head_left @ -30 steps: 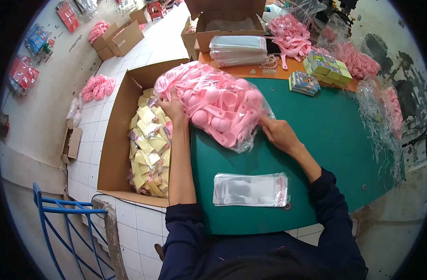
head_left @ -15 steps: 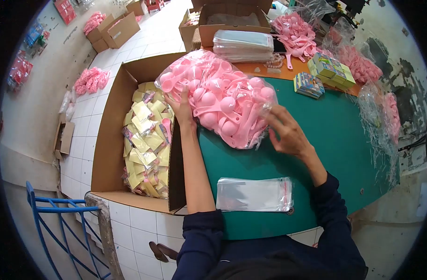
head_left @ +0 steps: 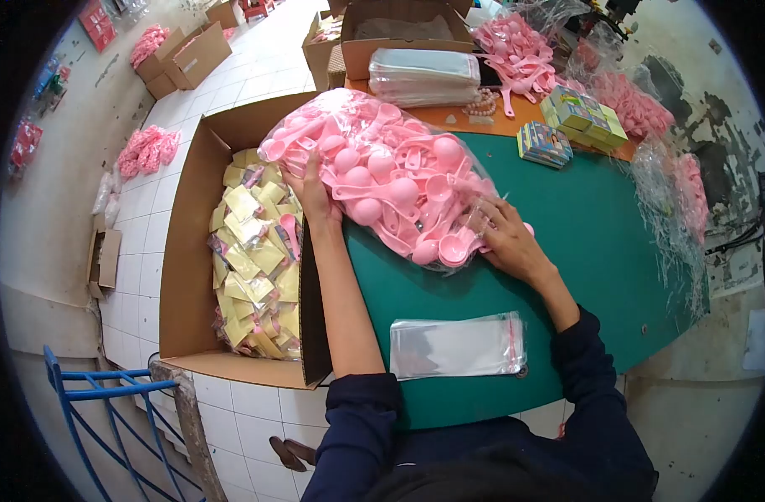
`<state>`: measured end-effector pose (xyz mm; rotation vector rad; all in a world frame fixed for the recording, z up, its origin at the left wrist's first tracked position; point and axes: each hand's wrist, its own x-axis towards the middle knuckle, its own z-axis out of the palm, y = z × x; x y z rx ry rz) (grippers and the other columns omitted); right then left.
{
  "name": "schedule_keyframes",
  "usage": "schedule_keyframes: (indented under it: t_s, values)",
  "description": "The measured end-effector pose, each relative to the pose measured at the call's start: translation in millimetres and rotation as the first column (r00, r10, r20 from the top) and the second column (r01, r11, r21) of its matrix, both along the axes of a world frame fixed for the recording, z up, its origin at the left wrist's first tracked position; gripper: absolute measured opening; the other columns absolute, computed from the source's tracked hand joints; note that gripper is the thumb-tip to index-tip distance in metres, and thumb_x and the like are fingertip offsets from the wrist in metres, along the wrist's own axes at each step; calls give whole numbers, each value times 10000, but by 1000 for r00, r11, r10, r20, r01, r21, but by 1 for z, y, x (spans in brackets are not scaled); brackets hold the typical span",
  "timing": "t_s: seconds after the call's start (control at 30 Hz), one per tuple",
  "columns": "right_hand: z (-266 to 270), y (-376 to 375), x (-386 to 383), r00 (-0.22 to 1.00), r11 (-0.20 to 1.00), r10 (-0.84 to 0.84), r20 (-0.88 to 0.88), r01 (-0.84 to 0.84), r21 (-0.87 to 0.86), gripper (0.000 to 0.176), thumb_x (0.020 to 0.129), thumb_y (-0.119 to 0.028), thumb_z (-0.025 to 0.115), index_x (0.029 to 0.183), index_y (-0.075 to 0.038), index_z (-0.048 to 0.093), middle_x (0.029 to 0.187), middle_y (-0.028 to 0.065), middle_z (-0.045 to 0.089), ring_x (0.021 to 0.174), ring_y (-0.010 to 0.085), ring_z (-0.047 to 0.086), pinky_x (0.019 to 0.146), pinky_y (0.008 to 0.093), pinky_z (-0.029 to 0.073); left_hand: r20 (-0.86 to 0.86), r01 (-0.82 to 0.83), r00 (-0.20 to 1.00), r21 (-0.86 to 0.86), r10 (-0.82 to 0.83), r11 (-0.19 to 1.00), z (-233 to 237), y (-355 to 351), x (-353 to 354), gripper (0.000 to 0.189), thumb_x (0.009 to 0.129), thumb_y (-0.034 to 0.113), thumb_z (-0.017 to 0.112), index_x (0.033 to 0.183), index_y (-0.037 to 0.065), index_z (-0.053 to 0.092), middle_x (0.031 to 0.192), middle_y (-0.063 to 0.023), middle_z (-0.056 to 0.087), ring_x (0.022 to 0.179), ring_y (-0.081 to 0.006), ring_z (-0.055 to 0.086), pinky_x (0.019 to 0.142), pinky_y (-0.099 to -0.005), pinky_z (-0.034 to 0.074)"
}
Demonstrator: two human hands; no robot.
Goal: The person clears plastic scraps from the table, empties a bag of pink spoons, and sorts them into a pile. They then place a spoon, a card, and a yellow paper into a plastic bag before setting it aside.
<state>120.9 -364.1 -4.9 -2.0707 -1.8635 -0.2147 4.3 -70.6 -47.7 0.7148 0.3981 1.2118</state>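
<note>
A large clear plastic bag [head_left: 374, 167] full of pink measuring scoops [head_left: 403, 191] is tilted over the green tabletop. My left hand [head_left: 315, 197] supports its left side from below, thumb up against the plastic and the other fingers partly hidden. At the bag's right end, my right hand [head_left: 512, 243] has its fingers curled onto the plastic, close to several scoops; a bit of pink shows beside its knuckles. Nearer my body, a flat stack of clear plastic sleeves [head_left: 456, 346] lies on the green mat [head_left: 600, 251].
Left of the table stands an open cardboard box [head_left: 182, 276] filled with packets with yellow cards [head_left: 253, 251]. Card stacks [head_left: 543, 144], a thick pile of clear bags [head_left: 424, 77] and more pink scoops [head_left: 516, 50] sit at the back. A blue metal rail [head_left: 106, 376] is lower left.
My right hand has moved in against the bag's right end, its fingers now on the plastic. The bag's right end has shifted and scoops there have rearranged. The view has shifted slightly.
</note>
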Motion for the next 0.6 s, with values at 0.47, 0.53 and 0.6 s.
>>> schedule_keyframes:
  t_s: [0.47, 0.53, 0.6]
  values:
    - [-9, -10, 14, 980, 972, 50, 190, -92, 217, 267, 674, -121, 622, 920, -63, 537, 946, 75, 564, 927, 250, 550, 844, 382, 416, 21, 65, 998, 14, -65, 998, 1, 8, -2, 679, 796, 62, 629, 1353, 112, 242, 1251, -133, 446, 1044, -254, 548, 825, -376, 516]
    - [-13, -14, 13, 980, 971, 49, 195, -92, 219, 270, 673, -125, 622, 922, -64, 540, 943, 74, 566, 923, 248, 551, 835, 376, 420, 6, 100, 995, 14, -100, 995, -3, 11, -2, 618, 800, 65, 625, 1318, 106, 291, 1227, -128, 466, 1038, -249, 552, 828, -373, 516]
    - [-15, -12, 14, 979, 971, 59, 197, -102, 218, 277, 669, -127, 624, 926, -66, 543, 941, 73, 567, 924, 247, 551, 830, 371, 422, 30, 126, 992, 26, -126, 992, -5, 12, -1, 594, 802, 63, 621, 1305, 104, 307, 1218, -127, 474, 1039, -248, 552, 830, -370, 515]
